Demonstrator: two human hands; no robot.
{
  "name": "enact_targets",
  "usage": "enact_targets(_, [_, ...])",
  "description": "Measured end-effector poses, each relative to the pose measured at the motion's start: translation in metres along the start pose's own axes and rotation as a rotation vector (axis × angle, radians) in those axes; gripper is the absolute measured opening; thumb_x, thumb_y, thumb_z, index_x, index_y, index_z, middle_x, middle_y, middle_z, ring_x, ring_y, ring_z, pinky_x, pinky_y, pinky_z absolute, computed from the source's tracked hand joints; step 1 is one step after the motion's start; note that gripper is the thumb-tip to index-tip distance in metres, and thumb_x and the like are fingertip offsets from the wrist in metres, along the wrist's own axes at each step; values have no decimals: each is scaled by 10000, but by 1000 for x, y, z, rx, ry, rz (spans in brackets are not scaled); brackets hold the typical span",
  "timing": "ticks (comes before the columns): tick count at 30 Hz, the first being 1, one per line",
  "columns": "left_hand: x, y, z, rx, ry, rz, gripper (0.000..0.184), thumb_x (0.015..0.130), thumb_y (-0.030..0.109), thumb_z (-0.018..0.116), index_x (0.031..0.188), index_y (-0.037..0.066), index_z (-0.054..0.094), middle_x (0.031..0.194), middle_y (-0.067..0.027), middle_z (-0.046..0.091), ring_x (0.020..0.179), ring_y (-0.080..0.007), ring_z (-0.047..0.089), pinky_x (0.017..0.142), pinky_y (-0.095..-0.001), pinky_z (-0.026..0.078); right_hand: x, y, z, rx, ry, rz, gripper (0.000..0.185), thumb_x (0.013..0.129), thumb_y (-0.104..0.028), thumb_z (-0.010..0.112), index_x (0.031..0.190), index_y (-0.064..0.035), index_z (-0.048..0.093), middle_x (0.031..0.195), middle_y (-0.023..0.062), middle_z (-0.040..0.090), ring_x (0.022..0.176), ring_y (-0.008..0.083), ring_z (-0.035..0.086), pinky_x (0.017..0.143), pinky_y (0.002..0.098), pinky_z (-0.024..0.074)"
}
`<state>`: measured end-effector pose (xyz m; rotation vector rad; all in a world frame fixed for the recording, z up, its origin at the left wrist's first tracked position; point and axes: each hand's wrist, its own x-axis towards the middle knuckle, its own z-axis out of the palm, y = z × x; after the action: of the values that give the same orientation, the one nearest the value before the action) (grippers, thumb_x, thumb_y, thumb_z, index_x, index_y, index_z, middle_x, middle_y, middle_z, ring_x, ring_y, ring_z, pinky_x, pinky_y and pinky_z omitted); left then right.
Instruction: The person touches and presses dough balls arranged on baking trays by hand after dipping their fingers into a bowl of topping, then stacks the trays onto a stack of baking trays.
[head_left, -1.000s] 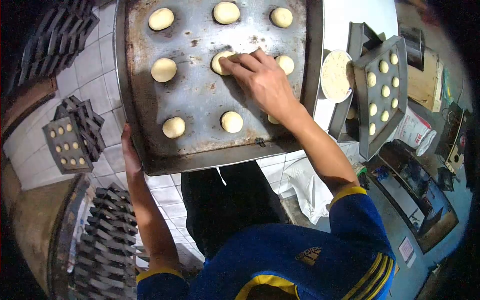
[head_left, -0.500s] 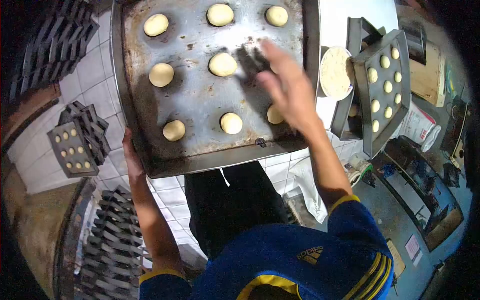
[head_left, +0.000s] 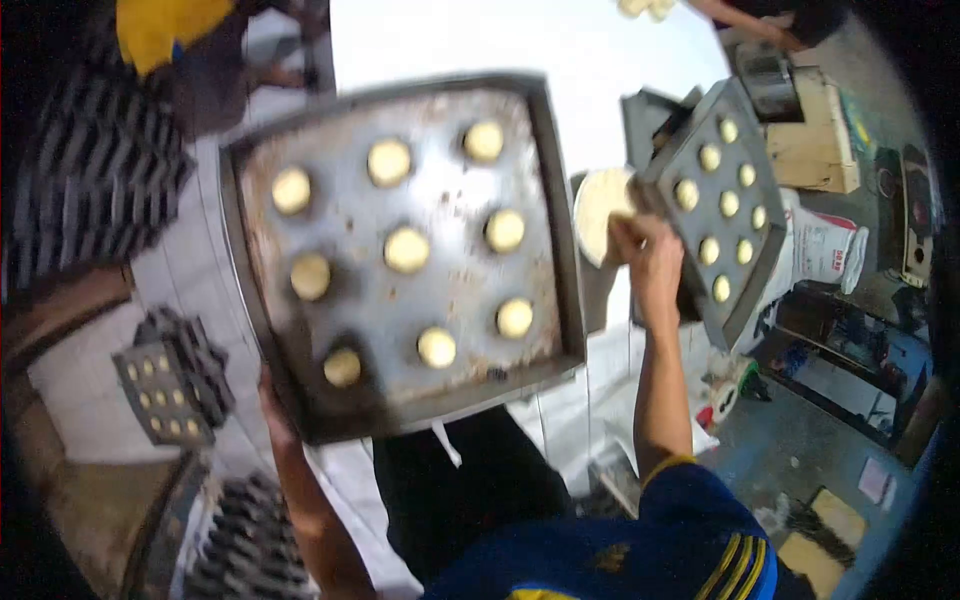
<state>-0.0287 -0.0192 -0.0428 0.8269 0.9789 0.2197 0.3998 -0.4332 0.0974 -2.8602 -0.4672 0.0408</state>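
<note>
My left hand (head_left: 276,408) grips a worn metal baking tray (head_left: 355,318) by its left side, near the lower corner; most of its fingers are hidden under the tray. Several round pale dough balls (head_left: 406,250) sit spaced in rows on it. To the right of the tray, my right hand (head_left: 655,265) is at a round bowl (head_left: 597,215) of pale, crumbly-looking stuff. Its fingertips are bunched together over the bowl's right side. Whether something is pinched between them is too blurred to see.
A second tray of dough balls (head_left: 727,235) rests tilted on another tray at the right. More dough-filled trays (head_left: 165,395) stand low at the left, near stacked dark trays (head_left: 95,190). Another person's arm (head_left: 745,22) reaches over the white table (head_left: 450,40). A white sack (head_left: 828,250) stands far right.
My right hand has left its place above the tray's right side and moved right to the bowl. The tray, still in my left hand, now appears lower and further left in view.
</note>
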Motion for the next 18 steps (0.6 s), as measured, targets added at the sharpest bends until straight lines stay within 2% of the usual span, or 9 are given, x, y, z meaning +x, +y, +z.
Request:
enact_targets(1, [5, -5, -12, -52, -44, -49, 637, 1085, 519, 529, 1478, 18, 556, 1367, -119, 653, 1249, -283, 611, 1101, -425, 463, 2, -4, -8, 136, -34, 69, 206, 951, -225, 769, 1079, -73, 828, 1020, 201, 771, 956, 392, 722, 827, 464, 564])
enact_targets(2, [-1, -1, 1, 31, 58, 5, 651, 1085, 523, 529, 1490, 14, 549, 1423, -115, 622, 1293, -276, 588, 1120, -425, 455, 1, -9, -14, 281, -72, 128, 206, 944, -229, 779, 1063, -71, 833, 997, 197, 775, 955, 379, 727, 820, 459, 562])
enact_targets(4, [7, -11, -20, 39, -59, 9, 655, 1088, 521, 528, 1513, 23, 535, 1467, -108, 594, 1340, -271, 558, 1162, -415, 418, 3, -9, -23, 153, -80, 50, 218, 927, -232, 795, 1057, -62, 834, 959, 184, 778, 931, 357, 727, 817, 442, 557])
enact_targets(6, [2, 0, 1, 18, -51, 10, 653, 1091, 516, 527, 1527, 30, 526, 1483, -102, 583, 1362, -268, 543, 1194, -405, 385, 4, -5, -29, 288, -72, 27, 227, 909, -237, 810, 1050, -61, 834, 911, 170, 776, 898, 349, 715, 814, 438, 550])
enact_targets(10, [15, -8, 5, -88, -105, 29, 632, 1105, 515, 463, 1516, 40, 526, 1471, -84, 602, 1328, -260, 570, 1169, -415, 414, 3, 7, -34, 200, 36, -51, 215, 902, -233, 815, 1048, -77, 842, 885, 161, 768, 830, 342, 698, 793, 440, 541])
enact_targets(12, [-3, 12, 26, -36, -109, 30, 651, 1114, 490, 448, 1552, 10, 487, 1543, -96, 550, 1413, -262, 504, 1227, -407, 340, -3, 3, -40, 290, 18, 156, 223, 895, -234, 823, 1056, -81, 841, 879, 173, 765, 776, 346, 702, 769, 444, 545])
enact_targets(14, [-1, 3, 18, -5, -84, -14, 665, 1120, 477, 434, 1576, -6, 460, 1581, -103, 520, 1460, -264, 467, 1257, -402, 301, -8, 8, -40, 287, 12, 136, 224, 893, -213, 821, 1063, -68, 832, 874, 186, 763, 742, 337, 714, 736, 439, 552])
enact_targets(16, [28, -42, -31, 81, 19, 93, 693, 1113, 481, 491, 1627, 23, 411, 1608, -93, 487, 1487, -235, 428, 1268, -382, 280, -9, 20, -29, 163, 98, 5, 234, 892, -199, 813, 1068, -45, 819, 878, 198, 764, 776, 333, 737, 726, 434, 559])
enact_targets(18, [21, -21, -24, 81, -160, 186, 682, 1129, 477, 457, 1634, 21, 404, 1609, -95, 483, 1486, -231, 421, 1269, -375, 272, -9, 44, -14, 174, 78, -46, 245, 897, -204, 803, 1062, -24, 808, 894, 213, 766, 786, 336, 746, 733, 423, 565])
